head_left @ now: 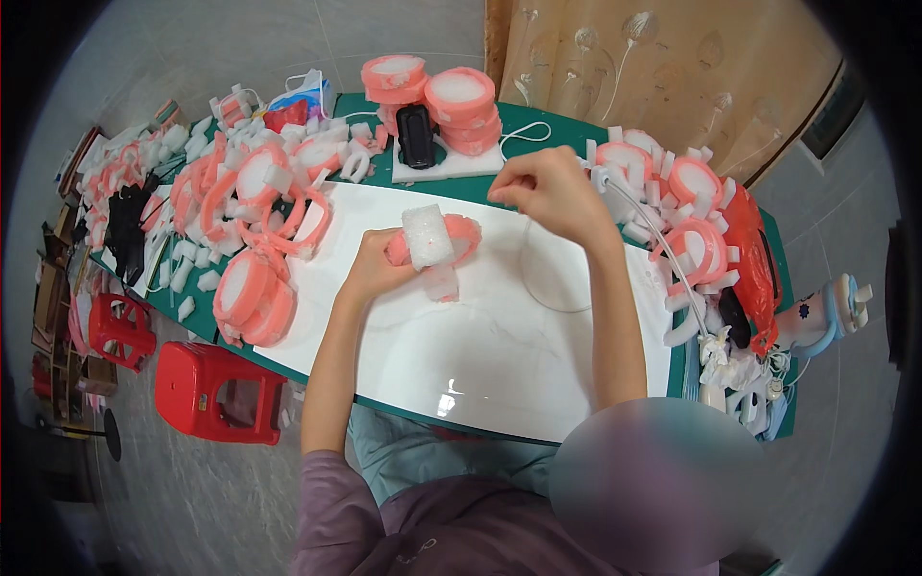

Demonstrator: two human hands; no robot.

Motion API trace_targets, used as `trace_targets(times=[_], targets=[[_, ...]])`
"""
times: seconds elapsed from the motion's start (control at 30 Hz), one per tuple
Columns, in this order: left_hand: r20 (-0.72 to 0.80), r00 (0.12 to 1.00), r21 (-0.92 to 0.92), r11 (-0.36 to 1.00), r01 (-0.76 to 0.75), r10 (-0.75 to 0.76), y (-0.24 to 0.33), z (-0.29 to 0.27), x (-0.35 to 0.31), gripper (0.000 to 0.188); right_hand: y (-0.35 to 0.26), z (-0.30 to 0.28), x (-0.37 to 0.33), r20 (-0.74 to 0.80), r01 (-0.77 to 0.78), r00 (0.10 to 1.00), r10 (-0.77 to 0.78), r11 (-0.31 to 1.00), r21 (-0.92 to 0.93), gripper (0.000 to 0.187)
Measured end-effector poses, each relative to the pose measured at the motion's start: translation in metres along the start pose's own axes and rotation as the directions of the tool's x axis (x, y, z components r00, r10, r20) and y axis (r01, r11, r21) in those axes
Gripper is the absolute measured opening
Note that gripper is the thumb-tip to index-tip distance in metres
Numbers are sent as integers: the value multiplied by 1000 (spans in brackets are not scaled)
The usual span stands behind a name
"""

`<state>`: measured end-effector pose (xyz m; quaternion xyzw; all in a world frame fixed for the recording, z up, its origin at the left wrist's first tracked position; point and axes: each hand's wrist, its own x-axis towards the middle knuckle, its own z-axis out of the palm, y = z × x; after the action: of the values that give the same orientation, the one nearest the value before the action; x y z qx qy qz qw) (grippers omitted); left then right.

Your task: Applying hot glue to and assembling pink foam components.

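Note:
My left hand is closed round a pink foam ring above the white board. A white foam block sits across the front of that ring, and a smaller pale foam piece hangs below it. My right hand is raised to the right of the ring, apart from it, fingers bent and pressed together. Whatever they may pinch is too small to make out. A thin pale loop curves over the board below this hand.
Pink and white foam pieces pile up on the left and right. Stacked foam discs and a black case stand at the back. A red bag, a tumbler and a white cable are on the right.

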<state>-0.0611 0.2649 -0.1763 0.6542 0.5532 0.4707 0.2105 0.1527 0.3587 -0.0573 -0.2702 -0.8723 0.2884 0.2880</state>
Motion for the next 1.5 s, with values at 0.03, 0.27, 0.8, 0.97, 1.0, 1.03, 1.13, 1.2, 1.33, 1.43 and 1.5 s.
trace_targets(times=[0.03, 0.27, 0.8, 0.97, 1.0, 1.03, 1.13, 1.2, 1.33, 1.43, 1.5], targets=[[-2, 1000, 2, 1000, 2, -2, 0, -1, 0, 23, -4, -5, -1, -63, -32, 997, 34, 999, 42, 6], [-3, 999, -24, 998, -54, 53, -3, -1, 0, 23, 2, -16, -4, -94, -89, 992, 88, 996, -13, 13], [2, 999, -16, 999, -46, 46, -2, -2, -1, 26, 24, -9, 6, -245, -22, 969, 37, 998, 64, 11], [-1, 1000, -20, 999, -31, 31, 0, -1, -1, 25, 18, -45, -10, -376, -81, 917, 132, 986, 149, 15], [5, 1000, -13, 1000, -15, 15, -1, -2, -1, 24, 20, -50, -13, -365, -95, 918, 154, 980, 175, 17], [4, 1000, -14, 1000, -17, 17, -1, -3, -2, 24, 20, -54, -17, -367, -94, 918, 152, 981, 172, 17], [5, 1000, -33, 999, -16, 16, -3, -3, -2, 24, 21, -63, -27, -357, -130, 930, 86, 986, -101, 25], [-5, 1000, -56, 998, -12, 11, -4, -2, -1, 23, 21, -66, -31, -437, -21, 892, -118, 954, -300, 34], [13, 1000, -78, 997, 21, -20, 0, -3, 0, 23, 9, -67, -43, -451, -47, 866, -216, 863, -504, 36], [19, 996, -89, 992, 93, -92, -1, -1, 0, 23, -3, -62, -57, -385, -143, 909, -159, 749, -647, 37], [11, 996, -106, 990, 94, -93, -2, -1, -1, 24, -20, -58, -60, -232, -397, 918, 322, 746, -536, 41]])
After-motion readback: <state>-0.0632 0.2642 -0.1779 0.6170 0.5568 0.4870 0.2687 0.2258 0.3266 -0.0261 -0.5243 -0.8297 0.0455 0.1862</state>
